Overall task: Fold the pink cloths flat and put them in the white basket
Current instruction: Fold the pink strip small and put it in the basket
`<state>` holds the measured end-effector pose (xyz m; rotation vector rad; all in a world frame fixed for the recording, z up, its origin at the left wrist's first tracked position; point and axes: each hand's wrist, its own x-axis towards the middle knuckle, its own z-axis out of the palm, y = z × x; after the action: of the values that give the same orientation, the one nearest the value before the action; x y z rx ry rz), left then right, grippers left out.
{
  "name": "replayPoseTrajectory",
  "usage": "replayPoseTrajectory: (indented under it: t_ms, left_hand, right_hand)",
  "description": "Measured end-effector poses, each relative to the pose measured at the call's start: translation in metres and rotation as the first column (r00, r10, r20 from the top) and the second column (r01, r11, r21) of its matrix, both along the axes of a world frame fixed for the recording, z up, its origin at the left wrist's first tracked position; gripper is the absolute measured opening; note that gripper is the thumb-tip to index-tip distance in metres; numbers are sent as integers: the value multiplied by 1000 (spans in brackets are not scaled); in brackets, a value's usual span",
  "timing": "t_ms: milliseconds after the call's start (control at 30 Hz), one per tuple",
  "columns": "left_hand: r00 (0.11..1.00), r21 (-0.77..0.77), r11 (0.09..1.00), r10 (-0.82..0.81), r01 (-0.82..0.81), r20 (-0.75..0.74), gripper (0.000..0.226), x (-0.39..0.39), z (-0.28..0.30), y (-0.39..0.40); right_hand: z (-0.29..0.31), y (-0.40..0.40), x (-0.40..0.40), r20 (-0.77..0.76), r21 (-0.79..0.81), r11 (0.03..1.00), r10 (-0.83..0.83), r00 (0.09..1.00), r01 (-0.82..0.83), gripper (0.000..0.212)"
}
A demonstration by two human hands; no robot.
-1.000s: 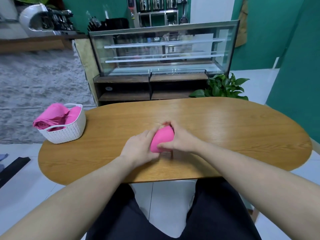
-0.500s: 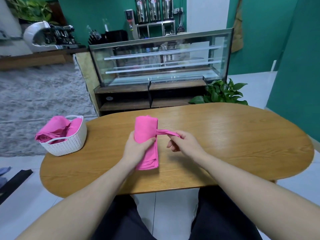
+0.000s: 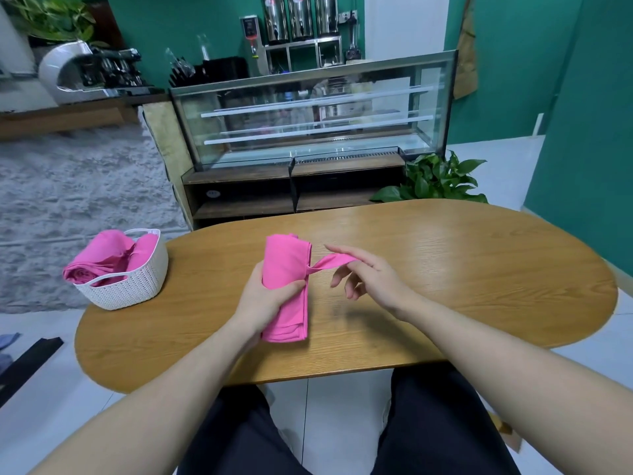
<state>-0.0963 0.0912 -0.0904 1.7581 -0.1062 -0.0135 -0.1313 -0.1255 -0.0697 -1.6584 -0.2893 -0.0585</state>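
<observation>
The left hand [image 3: 265, 296] grips the folded pink fabric cloth [image 3: 286, 286] on the oval wooden table [image 3: 445, 269]; the right hand [image 3: 368, 275], fingers loosely spread, pinches its stretched strip.

L hand [image 3: 265, 296] clamped in a grip (thumb across); R hand [image 3: 371, 274] pinching, fingers splayed.

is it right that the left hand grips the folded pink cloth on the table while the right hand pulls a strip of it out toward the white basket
Not quite. In the head view the right hand pulls the strip away from the white basket, toward the right side of the table. The left hand does grip the folded pink cloth.
</observation>
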Motion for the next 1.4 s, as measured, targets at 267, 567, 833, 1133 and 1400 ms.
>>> replayPoseTrajectory:
  t_ms: [267, 567, 833, 1133, 1400]
  left_hand:
    - [999, -23, 999, -35, 35, -14, 65, -4, 7, 1]
    - [995, -114, 990, -88, 83, -40, 73, -6, 18, 8]
    - [966, 325, 926, -237, 192, 106, 77, -19, 16, 10]
    - [951, 589, 802, -250, 97, 184, 82, -13, 15, 2]
    - [999, 218, 975, -42, 35, 27, 85, -5, 21, 1]
  right_hand:
    - [11, 9, 6, -108, 336, 940, -27, 994, 63, 32]
    - [3, -9, 1, -264, 350, 934, 175, 949, -75, 35]
    - [2, 3, 6, -58, 87, 896, -432, 900, 435, 14]
    - [11, 20, 7, -391, 763, 498, -151, 908, 411, 23]
    - [13, 48, -5, -145, 388, 921, 82, 986, -19, 43]
